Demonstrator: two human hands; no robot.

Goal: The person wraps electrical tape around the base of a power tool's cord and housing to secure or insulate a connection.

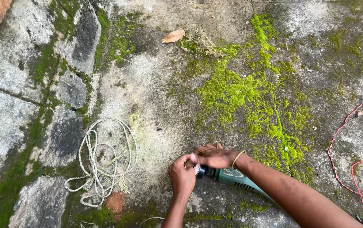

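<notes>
- Left hand [182,175] and right hand [213,156]: both grips closed around the front end of the green power tool [232,176], which lies on the mossy stone ground [156,84].
- Risk: fingers at the working end could be injured if power reaches the tool.
- Risk: red wire [337,139] lies loose at the ground's right edge; a snag is possible.

You've got both forearms bare, no sleeves in sight on either one, no gloves either. Your right hand [215,157] carries one thin gold-coloured bangle, sitting loose just behind it at the wrist. Your left hand [182,175] wears nothing, no band behind it, no ring that shows, though its fingers are partly tucked out of sight
</notes>
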